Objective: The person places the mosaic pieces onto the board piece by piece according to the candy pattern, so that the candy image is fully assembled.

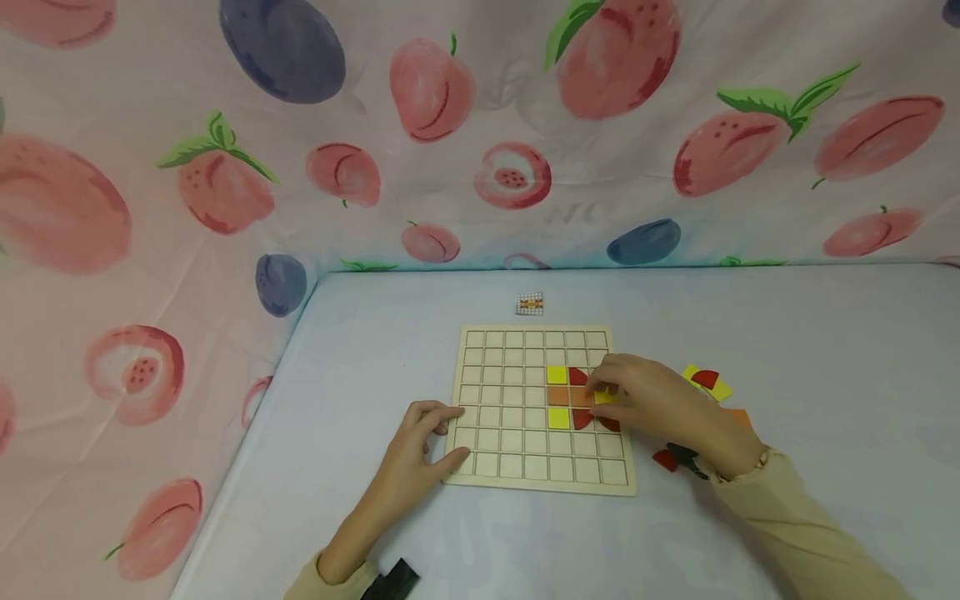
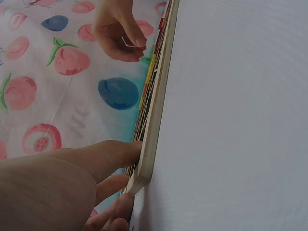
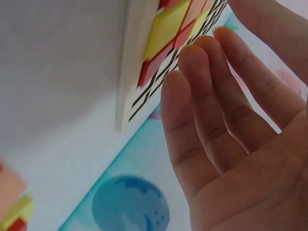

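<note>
Fingers (image 3: 179, 110) of the right hand (image 1: 651, 402) are slightly bent and parted, the thumb apart from them; I see no tile held. They sit over the right side of the gridded board (image 1: 513, 393). Left hand (image 1: 411, 446): thumb and forefinger spread, tips resting on the board's left edge.

The board lies flat on a white tabletop (image 1: 840, 367), with yellow, orange and red tiles (image 1: 557, 396) toward its right side. I note loose tiles (image 1: 722, 388) right of it, partly behind the right forearm. Fruit-printed fabric (image 1: 585, 167) walls the back and left.

Only the head view gives me the small pattern card (image 1: 529, 303) beyond the board. The left wrist view shows the board edge-on, revealing its thickness; from the right wrist I see the placed tiles standing above its face.
</note>
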The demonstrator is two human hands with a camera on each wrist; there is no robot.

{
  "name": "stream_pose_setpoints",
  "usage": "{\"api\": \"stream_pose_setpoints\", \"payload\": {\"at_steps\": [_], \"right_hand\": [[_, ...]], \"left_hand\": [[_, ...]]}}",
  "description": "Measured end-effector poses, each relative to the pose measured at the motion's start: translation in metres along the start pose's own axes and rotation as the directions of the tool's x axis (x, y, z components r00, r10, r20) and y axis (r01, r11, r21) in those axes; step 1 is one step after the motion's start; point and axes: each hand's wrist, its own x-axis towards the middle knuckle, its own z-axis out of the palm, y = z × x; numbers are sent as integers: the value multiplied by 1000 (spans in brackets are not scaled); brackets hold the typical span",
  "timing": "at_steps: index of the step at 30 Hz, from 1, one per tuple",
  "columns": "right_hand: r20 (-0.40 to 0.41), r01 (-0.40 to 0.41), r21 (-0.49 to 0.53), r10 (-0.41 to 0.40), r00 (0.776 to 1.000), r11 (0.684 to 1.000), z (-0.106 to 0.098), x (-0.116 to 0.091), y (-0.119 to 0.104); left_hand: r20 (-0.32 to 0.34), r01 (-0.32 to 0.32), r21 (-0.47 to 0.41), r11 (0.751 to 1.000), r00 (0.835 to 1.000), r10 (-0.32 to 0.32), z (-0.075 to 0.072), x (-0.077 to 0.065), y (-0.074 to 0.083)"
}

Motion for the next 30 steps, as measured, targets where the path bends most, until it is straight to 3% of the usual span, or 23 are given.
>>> {"api": "stream_pose_setpoints", "payload": {"at_steps": [5, 12, 17, 26, 30], "right_hand": [[-30, -14, -12, 14, 999, 1000, -11, -13, 8], [-40, -105, -48, 103, 994, 993, -19, -28, 20], [-34, -107, -44, 105, 994, 993, -23, -38, 35], [-8, -167, -45, 166, 986, 985, -22, -45, 52], [1, -158, -57, 158, 987, 986, -23, -48, 59]], "left_hand": [[-3, -1, 0, 1000, 1000, 1, 0, 0, 0], [-1, 8, -7, 1000, 1000, -8, 0, 0, -1], [-2, 8, -4, 1000, 1000, -8, 0, 1, 0], [-3, 4, 4, 1000, 1000, -4, 1, 1, -1], [0, 7, 4, 1000, 1000, -7, 0, 1, -1]]}}
